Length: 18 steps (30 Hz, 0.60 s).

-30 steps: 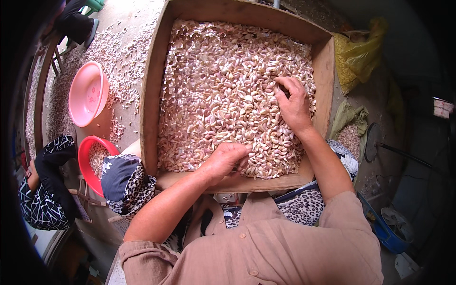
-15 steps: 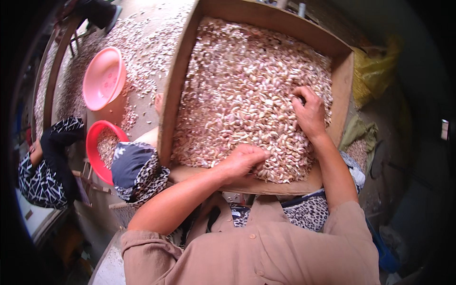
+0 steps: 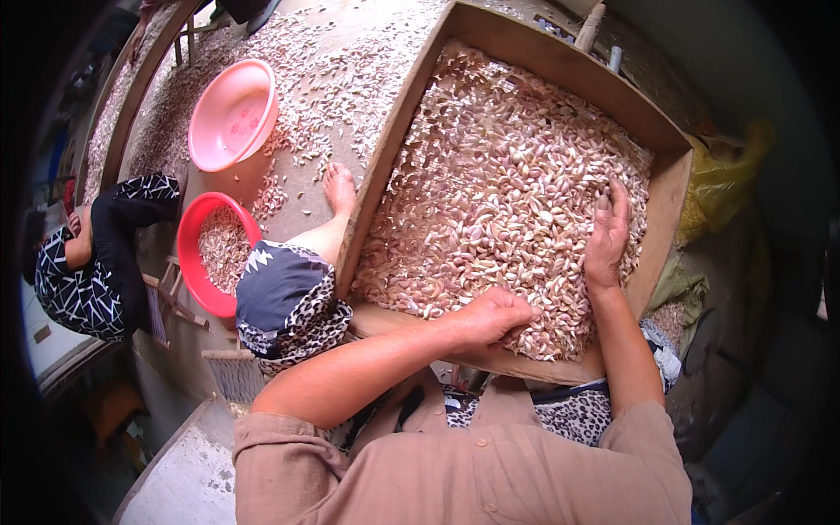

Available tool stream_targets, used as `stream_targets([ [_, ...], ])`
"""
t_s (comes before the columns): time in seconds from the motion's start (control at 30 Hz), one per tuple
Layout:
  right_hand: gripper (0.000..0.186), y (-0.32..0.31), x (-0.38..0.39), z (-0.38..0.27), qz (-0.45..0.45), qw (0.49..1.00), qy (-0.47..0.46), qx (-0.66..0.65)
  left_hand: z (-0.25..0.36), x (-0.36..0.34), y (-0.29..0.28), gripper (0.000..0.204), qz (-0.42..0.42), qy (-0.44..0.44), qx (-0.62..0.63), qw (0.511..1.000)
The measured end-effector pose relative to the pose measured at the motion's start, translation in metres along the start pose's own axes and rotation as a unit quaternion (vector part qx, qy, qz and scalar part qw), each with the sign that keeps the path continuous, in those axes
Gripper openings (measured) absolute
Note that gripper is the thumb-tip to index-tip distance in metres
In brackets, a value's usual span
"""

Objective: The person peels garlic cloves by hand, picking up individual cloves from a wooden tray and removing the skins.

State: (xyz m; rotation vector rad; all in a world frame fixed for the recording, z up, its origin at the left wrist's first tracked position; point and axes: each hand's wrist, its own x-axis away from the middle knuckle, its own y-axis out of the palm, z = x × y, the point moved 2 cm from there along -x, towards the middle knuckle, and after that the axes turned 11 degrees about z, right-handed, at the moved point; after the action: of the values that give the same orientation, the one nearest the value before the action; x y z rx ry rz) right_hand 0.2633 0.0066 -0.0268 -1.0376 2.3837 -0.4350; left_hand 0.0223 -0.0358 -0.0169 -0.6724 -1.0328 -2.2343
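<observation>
A wooden tray [image 3: 398, 149] rests at my lap, filled with a layer of pinkish-white garlic cloves [image 3: 516, 184]. Over the tray's near edge, my left hand [image 3: 497, 317] is closed, its fingers curled and pressed together at the cloves; whatever may be inside them is hidden. My right hand [image 3: 608, 238] lies on its side among the cloves near the tray's right wall. Its fingers are stretched out and slightly bent, with nothing visible in the palm.
At left, an empty-looking pink basin [image 3: 234, 114] stands beyond a red basin [image 3: 219, 254] part full of cloves. More cloves [image 3: 324, 66] cover the floor. Another person [image 3: 114, 254] sits far left. A yellow bag [image 3: 726, 188] and a green sack [image 3: 687, 289] are at right.
The view has shifted, so the tray appears farther right and tilted. My right hand's fingers have straightened from a curled pose. My left hand stays closed at the near edge.
</observation>
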Motion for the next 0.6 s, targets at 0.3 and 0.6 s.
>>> stream_targets([
  [0.3, 0.073, 0.001, 0.001, 0.004, -0.025, 0.998, -0.01, -0.049, -0.007, 0.002, 0.006, 0.052, 0.001, 0.014, -0.035, 0.999],
  [0.6, 0.082, 0.043, -0.025, 0.022, -0.021, 0.999, -0.016, -0.028, -0.018, -0.005, 0.013, 0.053, -0.006, 0.053, -0.074, 0.996],
])
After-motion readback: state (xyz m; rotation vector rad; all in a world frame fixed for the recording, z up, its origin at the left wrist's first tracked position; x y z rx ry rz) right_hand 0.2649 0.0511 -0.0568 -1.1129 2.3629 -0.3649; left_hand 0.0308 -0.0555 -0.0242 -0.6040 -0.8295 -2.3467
